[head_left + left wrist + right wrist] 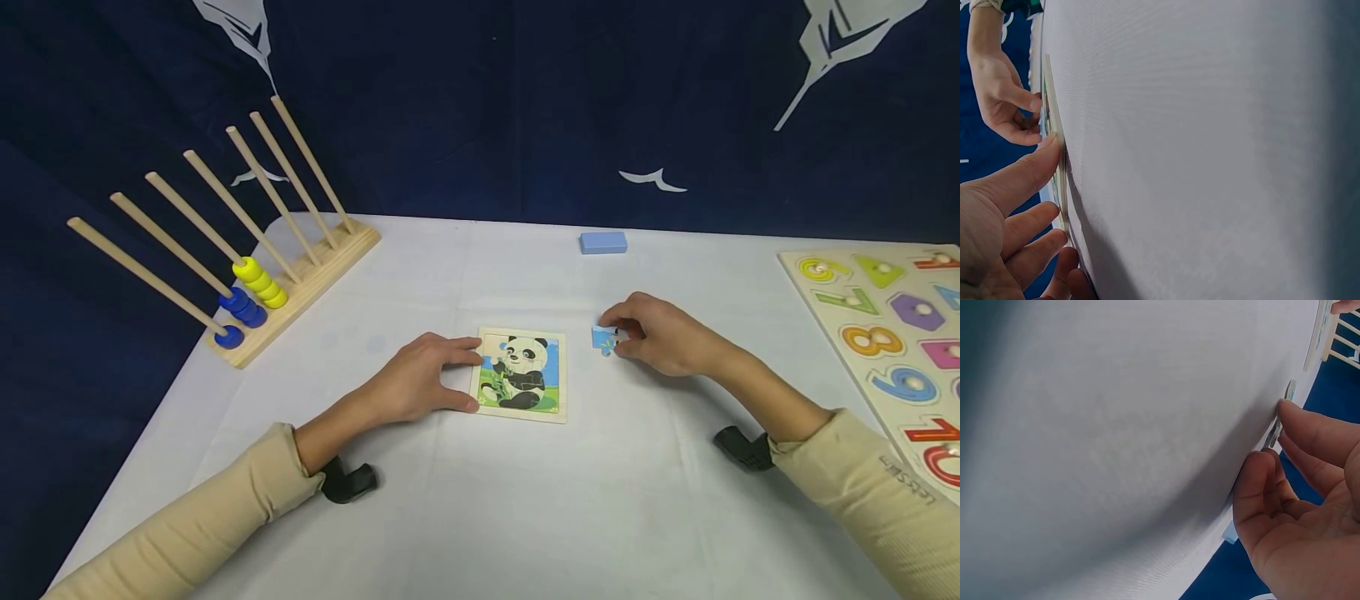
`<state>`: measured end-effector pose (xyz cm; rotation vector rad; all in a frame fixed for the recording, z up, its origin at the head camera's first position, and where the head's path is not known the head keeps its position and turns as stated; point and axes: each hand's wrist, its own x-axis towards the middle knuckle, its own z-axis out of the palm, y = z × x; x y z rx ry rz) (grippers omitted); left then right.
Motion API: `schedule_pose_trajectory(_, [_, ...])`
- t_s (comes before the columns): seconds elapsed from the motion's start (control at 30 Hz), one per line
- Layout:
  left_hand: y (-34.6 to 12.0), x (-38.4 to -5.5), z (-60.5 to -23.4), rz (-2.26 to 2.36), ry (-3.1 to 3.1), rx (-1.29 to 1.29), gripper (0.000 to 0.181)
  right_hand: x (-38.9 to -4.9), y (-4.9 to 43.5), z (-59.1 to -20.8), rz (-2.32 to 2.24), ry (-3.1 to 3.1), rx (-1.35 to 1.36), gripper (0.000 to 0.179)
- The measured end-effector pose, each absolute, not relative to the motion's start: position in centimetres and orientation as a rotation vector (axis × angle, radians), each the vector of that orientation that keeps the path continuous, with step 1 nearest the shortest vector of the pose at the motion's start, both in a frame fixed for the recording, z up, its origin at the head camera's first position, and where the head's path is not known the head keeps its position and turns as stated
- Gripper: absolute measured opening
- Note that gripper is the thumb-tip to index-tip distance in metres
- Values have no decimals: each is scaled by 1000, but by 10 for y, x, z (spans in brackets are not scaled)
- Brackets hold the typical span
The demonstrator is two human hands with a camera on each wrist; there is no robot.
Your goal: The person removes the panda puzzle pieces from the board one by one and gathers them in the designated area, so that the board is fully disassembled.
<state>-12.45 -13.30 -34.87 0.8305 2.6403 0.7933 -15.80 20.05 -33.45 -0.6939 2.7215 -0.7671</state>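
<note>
In the head view a square wooden panda puzzle (521, 376) lies flat on the white cloth. My left hand (423, 379) is at its left side, with the thumb near the lower corner and fingertips on the frame's edge. To the right of the puzzle, my right hand (663, 335) pinches a small light-blue jigsaw piece (602, 340) between thumb and fingers; part of the piece is hidden behind them. Seen edge-on in the right wrist view, the piece (1290, 391) sits close over the cloth. The left wrist view shows the thumb (1038, 164) against the puzzle's rim.
A wooden peg stand (300, 283) with blue and yellow beads stands at the back left. Behind the hands lies a blue block (603, 242). At the right is a board of number and shape pieces (870, 308). A dark blue curtain (450, 108) hangs behind the table.
</note>
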Motion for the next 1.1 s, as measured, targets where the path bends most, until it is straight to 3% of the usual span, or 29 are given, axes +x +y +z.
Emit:
schedule_pose_trajectory(0.67, [-133, -123, -347, 796, 2636, 864, 55, -161, 193, -327, -837, 2738, -604, 28])
schedule_pose_trajectory(1.1, [-132, -124, -347, 780, 2632, 867, 56, -155, 148, -323, -1044, 2617, -767, 32])
